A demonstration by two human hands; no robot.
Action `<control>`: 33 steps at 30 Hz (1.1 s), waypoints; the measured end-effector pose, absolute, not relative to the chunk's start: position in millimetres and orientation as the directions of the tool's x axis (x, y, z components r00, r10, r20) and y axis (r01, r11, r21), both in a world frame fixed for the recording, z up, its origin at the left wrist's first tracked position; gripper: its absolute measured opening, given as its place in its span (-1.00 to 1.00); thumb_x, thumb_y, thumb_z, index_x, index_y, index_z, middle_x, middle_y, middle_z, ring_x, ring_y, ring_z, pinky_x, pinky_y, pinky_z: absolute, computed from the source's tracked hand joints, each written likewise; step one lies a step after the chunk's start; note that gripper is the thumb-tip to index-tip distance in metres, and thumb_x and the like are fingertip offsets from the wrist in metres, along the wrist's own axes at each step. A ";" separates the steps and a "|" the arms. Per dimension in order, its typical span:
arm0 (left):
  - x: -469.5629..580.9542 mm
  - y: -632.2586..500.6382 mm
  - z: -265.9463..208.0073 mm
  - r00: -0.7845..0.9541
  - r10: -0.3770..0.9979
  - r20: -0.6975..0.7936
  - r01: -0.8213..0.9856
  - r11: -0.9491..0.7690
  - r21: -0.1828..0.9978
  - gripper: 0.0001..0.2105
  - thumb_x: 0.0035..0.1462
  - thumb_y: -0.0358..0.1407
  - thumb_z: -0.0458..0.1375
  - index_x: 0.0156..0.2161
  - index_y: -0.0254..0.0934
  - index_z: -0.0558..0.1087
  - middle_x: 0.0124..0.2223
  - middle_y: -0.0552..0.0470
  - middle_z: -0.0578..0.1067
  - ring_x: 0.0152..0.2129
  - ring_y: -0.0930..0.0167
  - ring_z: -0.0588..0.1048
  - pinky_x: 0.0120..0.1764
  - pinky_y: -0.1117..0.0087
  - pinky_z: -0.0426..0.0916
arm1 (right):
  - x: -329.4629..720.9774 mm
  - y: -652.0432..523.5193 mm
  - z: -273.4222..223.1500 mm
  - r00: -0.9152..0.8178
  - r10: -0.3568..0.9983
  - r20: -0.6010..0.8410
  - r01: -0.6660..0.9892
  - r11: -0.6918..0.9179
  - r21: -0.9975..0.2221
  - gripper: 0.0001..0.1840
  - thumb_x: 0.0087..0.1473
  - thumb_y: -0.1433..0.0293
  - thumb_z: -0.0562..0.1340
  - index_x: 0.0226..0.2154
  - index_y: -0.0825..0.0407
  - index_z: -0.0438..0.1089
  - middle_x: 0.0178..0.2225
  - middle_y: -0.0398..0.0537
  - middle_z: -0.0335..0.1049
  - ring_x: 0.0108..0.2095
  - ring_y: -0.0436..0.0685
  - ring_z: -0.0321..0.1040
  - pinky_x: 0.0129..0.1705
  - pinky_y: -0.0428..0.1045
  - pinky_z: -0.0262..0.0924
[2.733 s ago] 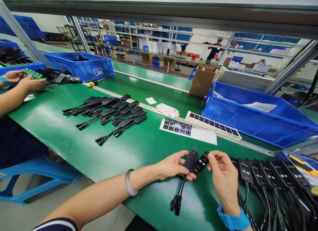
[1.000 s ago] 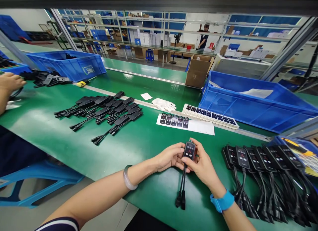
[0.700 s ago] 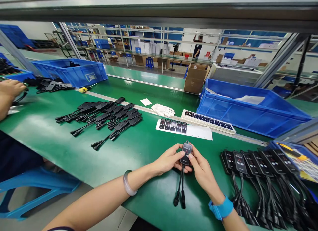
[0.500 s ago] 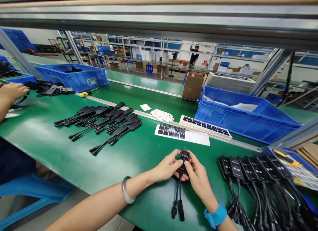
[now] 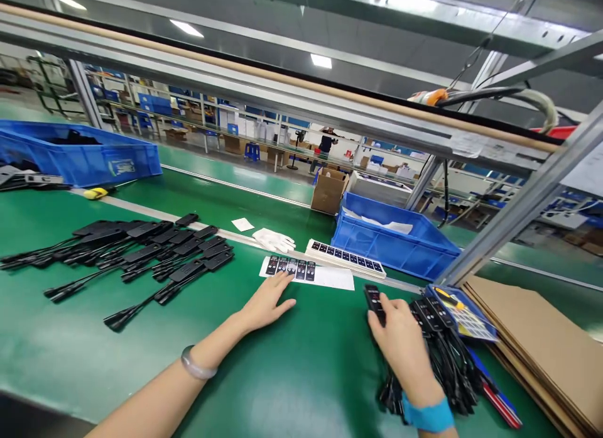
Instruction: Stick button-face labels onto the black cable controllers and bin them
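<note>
My left hand (image 5: 268, 301) reaches over the green table, fingers stretched out and holding nothing. Its fingertips are at the lower edge of a white label sheet (image 5: 332, 277) with several black labels in a row. With thumb and fingers, my right hand (image 5: 399, 328) grips a small black controller (image 5: 372, 296), whose cables trail towards me. This controller is at the left end of a row of similar labelled controllers (image 5: 432, 313), partly hidden by the hand. Over on the left lies a pile of black controllers with cables (image 5: 160, 242).
Behind the label sheet lie a white glove (image 5: 274, 240) and a stack of label strips (image 5: 346, 259). Blue bins (image 5: 396, 240) stand at the back right and back left. At right are a tray with a yellow-handled cutter (image 5: 450, 298) and cardboard sheets (image 5: 541, 337).
My hands have parted. The right one has carried the controller from in front of me to the row at right; the left has let go and moved towards the label sheet. The view has turned right.
</note>
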State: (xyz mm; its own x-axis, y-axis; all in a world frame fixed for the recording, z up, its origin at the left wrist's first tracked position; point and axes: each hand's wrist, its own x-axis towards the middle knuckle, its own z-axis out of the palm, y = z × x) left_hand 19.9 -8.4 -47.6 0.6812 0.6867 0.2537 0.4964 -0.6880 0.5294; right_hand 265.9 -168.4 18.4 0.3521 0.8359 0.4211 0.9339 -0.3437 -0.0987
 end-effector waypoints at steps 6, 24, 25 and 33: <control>20.2 -1.4 -57.7 0.700 0.681 0.215 0.611 -0.727 0.314 -0.51 0.18 -0.21 0.03 0.20 -0.27 0.17 0.21 -0.26 0.21 0.17 0.09 0.15 0.14 0.00 0.06 | 316.2 -190.7 13.8 0.437 0.857 0.273 0.835 -0.499 0.230 -0.69 0.08 0.41 0.12 -0.19 0.23 0.46 -0.30 0.25 0.41 -0.25 0.33 0.38 -0.30 0.08 0.23; 24.6 -18.6 -46.8 0.641 0.722 0.260 0.688 -0.691 0.224 -0.57 0.16 -0.17 0.07 0.11 -0.30 0.32 0.03 -0.28 0.30 -0.02 0.10 0.27 0.05 0.06 0.16 | 226.9 -25.7 -31.6 0.166 0.931 0.325 0.956 -0.071 -0.285 -0.68 0.10 0.41 0.08 -0.16 0.18 0.45 -0.18 0.19 0.42 -0.13 0.25 0.36 -0.14 0.03 0.22; 24.5 -18.6 -47.2 0.640 0.722 0.262 0.688 -0.691 0.222 -0.57 0.16 -0.16 0.06 0.10 -0.30 0.32 0.03 -0.28 0.30 -0.02 0.10 0.27 0.05 0.06 0.16 | 224.4 -21.5 -35.8 0.166 0.924 0.345 0.947 -0.052 -0.317 -0.69 0.11 0.39 0.07 -0.20 0.17 0.45 -0.21 0.18 0.42 -0.13 0.25 0.36 -0.16 0.04 0.23; 23.3 -15.6 -46.7 0.603 0.755 0.259 0.720 -0.654 0.231 -0.54 0.11 -0.05 0.10 0.09 -0.18 0.33 0.00 -0.18 0.35 -0.05 0.16 0.31 -0.01 0.17 0.22 | 216.1 -53.2 -23.7 0.180 0.843 0.508 0.843 0.133 -0.521 -0.66 0.17 0.19 0.02 -0.38 0.06 0.36 -0.31 0.07 0.36 -0.27 0.18 0.32 -0.26 0.03 0.25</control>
